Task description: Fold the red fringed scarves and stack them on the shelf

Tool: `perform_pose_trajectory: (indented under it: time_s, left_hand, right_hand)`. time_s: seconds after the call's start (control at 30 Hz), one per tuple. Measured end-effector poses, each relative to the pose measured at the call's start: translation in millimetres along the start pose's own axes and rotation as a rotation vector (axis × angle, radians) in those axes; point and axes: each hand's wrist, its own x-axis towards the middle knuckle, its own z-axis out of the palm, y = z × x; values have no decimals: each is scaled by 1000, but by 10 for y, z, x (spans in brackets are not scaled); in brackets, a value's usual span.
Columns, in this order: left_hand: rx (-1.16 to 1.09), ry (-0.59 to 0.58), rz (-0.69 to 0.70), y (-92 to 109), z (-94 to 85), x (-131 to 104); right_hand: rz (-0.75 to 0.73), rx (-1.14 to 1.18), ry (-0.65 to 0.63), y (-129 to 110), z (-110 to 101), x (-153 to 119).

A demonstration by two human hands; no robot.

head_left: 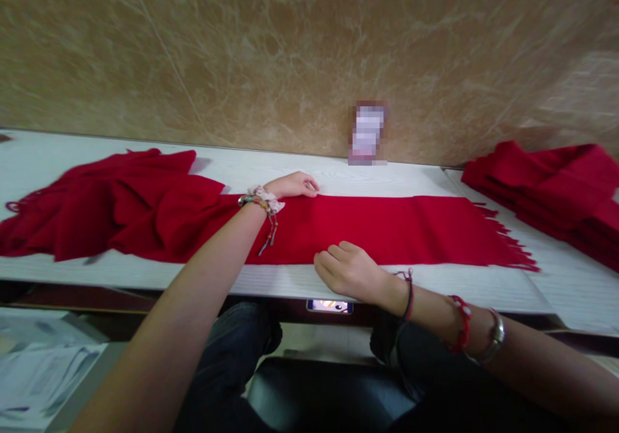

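A red fringed scarf (387,230) lies flattened lengthwise along the white table, its fringe toward the right. My left hand (294,185) is at the scarf's far edge, fingers curled and closed on the cloth there. At the near edge, my right hand (349,270) is closed with its fingertips tucked under, pinching the border. To the left, the cloth runs into a loose, rumpled heap (140,207) of red fabric. I cannot tell whether that heap is all one piece with the scarf.
Folded red scarves (556,194) are stacked at the right. A blurred-out upright object (367,133) leans against the marble-patterned wall (271,53). A lit phone (330,306) sits just below the table's front edge. A box of papers (43,375) stands at lower left.
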Motion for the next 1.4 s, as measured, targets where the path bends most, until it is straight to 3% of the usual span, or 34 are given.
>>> perform_pose_trajectory:
  time_s: [0.27, 0.43, 0.57, 0.77, 0.97, 1.1, 1.2, 1.3, 1.4]
  left_hand:
    - [3, 0, -15, 75, -8, -9]
    - [-293, 106, -4, 243, -51, -44]
    - [-498, 152, 53, 557, -82, 40]
    - [-530, 118, 148, 1336, 35, 427]
    - [-486, 36, 182, 2080, 407, 943]
    - [-357, -5, 191, 2410, 805, 1262]
    - [-124, -10, 189, 2509, 1165, 1482]
    - [65, -23, 166, 2482, 1496, 1638]
    - [153, -37, 133, 2412, 1699, 1683]
  right_hand:
    - [-10, 4, -7, 5, -9, 11]
    - [6, -64, 65, 138, -146, 15]
    - [42, -146, 90, 359, -453, -40]
    - [137, -268, 29, 733, -1008, -486]
    - [269, -372, -47, 1102, -1451, -1215]
    - [334, -374, -111, 1243, -1556, -1698]
    - [454, -338, -165, 1261, -1474, -2063]
    - [638, -234, -198, 1222, -1303, -2392]
    - [764, -91, -243, 1167, -1134, -2608]
